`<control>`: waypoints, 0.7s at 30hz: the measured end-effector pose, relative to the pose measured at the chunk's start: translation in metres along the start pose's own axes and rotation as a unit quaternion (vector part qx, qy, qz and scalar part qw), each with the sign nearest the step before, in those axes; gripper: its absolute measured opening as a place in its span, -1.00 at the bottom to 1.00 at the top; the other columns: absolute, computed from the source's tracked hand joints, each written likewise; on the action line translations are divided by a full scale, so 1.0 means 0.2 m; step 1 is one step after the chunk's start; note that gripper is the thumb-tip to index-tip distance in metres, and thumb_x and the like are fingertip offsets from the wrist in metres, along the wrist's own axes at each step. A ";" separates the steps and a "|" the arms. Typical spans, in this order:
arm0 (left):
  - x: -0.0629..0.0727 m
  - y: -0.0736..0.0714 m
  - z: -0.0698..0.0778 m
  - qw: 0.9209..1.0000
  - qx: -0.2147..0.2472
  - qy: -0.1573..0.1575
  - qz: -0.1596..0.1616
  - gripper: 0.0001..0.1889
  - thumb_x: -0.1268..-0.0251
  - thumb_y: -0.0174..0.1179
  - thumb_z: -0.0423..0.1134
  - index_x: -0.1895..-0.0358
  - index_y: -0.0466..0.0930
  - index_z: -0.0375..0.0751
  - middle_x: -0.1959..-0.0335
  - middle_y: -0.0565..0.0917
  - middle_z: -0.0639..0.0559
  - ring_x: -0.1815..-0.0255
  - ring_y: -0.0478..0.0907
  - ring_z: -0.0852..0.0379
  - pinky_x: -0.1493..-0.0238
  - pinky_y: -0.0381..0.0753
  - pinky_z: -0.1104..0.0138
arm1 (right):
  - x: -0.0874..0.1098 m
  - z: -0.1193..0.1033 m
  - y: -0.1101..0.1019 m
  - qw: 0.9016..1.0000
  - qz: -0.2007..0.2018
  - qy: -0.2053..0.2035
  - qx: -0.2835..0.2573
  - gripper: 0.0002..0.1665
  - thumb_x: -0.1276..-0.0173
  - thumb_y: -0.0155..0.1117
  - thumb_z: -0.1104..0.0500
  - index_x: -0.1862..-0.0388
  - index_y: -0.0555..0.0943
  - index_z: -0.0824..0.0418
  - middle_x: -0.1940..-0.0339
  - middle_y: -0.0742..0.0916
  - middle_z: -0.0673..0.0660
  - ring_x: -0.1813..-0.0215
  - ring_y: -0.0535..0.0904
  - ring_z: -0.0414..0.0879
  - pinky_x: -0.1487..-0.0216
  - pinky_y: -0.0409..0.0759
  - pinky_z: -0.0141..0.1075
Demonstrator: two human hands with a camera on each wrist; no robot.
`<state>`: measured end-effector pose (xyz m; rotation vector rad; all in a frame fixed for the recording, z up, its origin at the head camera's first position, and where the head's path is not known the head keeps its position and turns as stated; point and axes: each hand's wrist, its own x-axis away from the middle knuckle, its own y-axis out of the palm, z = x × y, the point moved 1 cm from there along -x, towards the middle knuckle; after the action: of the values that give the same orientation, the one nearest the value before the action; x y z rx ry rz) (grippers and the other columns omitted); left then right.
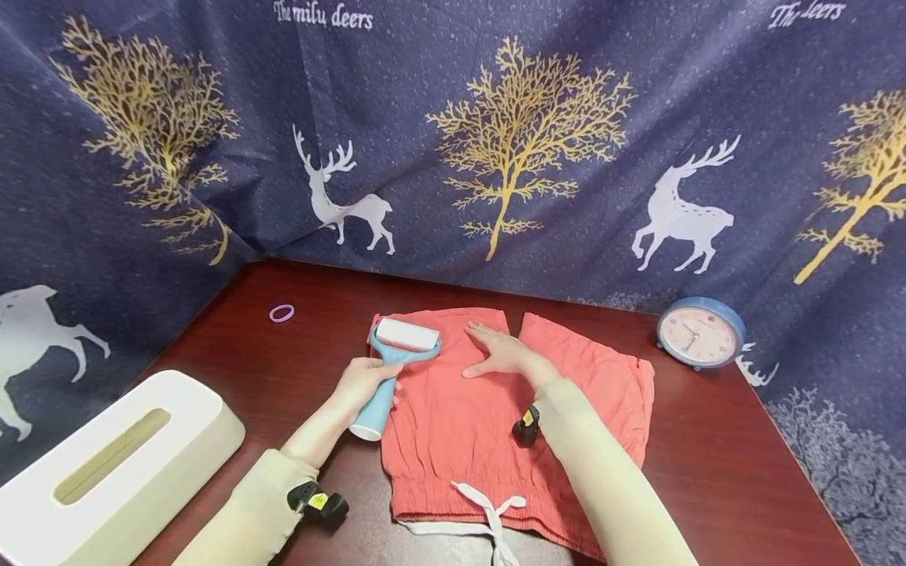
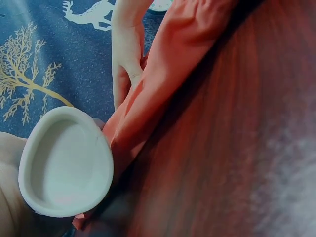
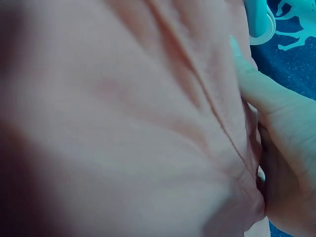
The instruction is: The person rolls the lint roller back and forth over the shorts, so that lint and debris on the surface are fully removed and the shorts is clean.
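Note:
Red shorts [image 1: 446, 417] with an elastic waistband lie spread on the table, waistband toward me, a white drawstring [image 1: 493, 511] tied in front. My left hand [image 1: 364, 381] grips the blue handle of a lint roller [image 1: 406, 335], whose white roll lies over the upper part of the left leg. In the left wrist view the handle's pale end [image 2: 66, 163] faces the camera. My right hand [image 1: 504, 351] rests on the shorts right of the roll, fingers extended and thumb apart. The right wrist view shows its thumb [image 3: 256, 81] against the cloth [image 3: 148, 123].
A white tissue box [image 1: 163, 456] with a slot stands at the near left. Toward the back left lies a purple ring [image 1: 281, 314]. A blue round clock [image 1: 701, 332] stands at the back right. Dark patterned cloth [image 1: 425, 196] hangs behind the table [image 1: 743, 464].

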<state>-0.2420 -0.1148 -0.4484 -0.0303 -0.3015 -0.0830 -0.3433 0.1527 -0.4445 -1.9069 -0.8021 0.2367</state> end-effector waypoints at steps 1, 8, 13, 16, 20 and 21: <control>0.00 0.00 0.00 1.000 0.001 0.000 -0.002 -0.63 -0.41 0.13 -0.23 0.04 0.47 -0.59 0.59 0.63 -0.02 0.66 0.59 0.17 0.49 0.66 0.35 | 0.00 0.00 0.00 1.000 -0.001 0.003 0.001 0.17 -0.18 0.39 -0.22 -0.57 0.05 0.25 -0.59 0.15 0.25 -0.62 -0.03 0.13 -0.58 -0.02 0.07; 0.03 0.00 0.00 1.000 -0.001 0.004 -0.005 -0.63 -0.42 0.13 -0.21 0.04 0.47 -0.58 0.61 0.62 -0.01 0.67 0.58 0.19 0.51 0.64 0.37 | -0.01 -0.01 -0.01 1.000 -0.009 0.015 0.016 0.15 -0.20 0.39 -0.17 -0.58 0.03 0.23 -0.60 0.13 0.23 -0.62 -0.03 0.12 -0.57 -0.01 0.09; 0.05 0.00 -0.01 1.000 -0.005 0.007 -0.005 -0.62 -0.42 0.13 -0.20 0.05 0.48 -0.58 0.61 0.62 -0.01 0.66 0.58 0.20 0.50 0.65 0.37 | -0.01 -0.02 -0.01 1.000 -0.010 0.022 0.018 0.16 -0.21 0.37 -0.19 -0.58 0.01 0.21 -0.61 0.12 0.21 -0.62 -0.05 0.11 -0.57 -0.03 0.09; 0.07 -0.01 -0.01 1.000 -0.014 0.010 -0.003 -0.61 -0.42 0.13 -0.18 0.05 0.48 -0.57 0.60 0.63 -0.02 0.66 0.59 0.19 0.49 0.66 0.36 | -0.01 -0.02 -0.01 1.000 -0.008 0.023 0.018 0.15 -0.21 0.37 -0.18 -0.58 0.01 0.22 -0.61 0.12 0.21 -0.62 -0.05 0.12 -0.57 -0.04 0.09; 0.08 -0.01 -0.02 1.000 -0.018 0.003 0.002 -0.60 -0.42 0.13 -0.17 0.02 0.48 -0.56 0.58 0.64 -0.02 0.65 0.60 0.19 0.47 0.68 0.35 | -0.01 -0.02 -0.01 0.999 -0.009 0.026 0.015 0.14 -0.22 0.37 -0.17 -0.58 0.02 0.22 -0.61 0.12 0.21 -0.63 -0.06 0.10 -0.58 -0.05 0.06; 0.08 -0.01 -0.03 1.000 -0.017 0.001 0.002 -0.60 -0.42 0.13 -0.17 0.02 0.48 -0.56 0.58 0.63 -0.01 0.65 0.60 0.19 0.47 0.68 0.35 | -0.01 -0.01 -0.01 1.000 -0.009 0.025 0.017 0.14 -0.22 0.37 -0.17 -0.58 0.02 0.22 -0.61 0.12 0.21 -0.63 -0.06 0.10 -0.58 -0.04 0.06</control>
<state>-0.2245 -0.1181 -0.4485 -0.0640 -0.2980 -0.0839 -0.3448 0.1496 -0.4427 -1.8669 -0.7768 0.1897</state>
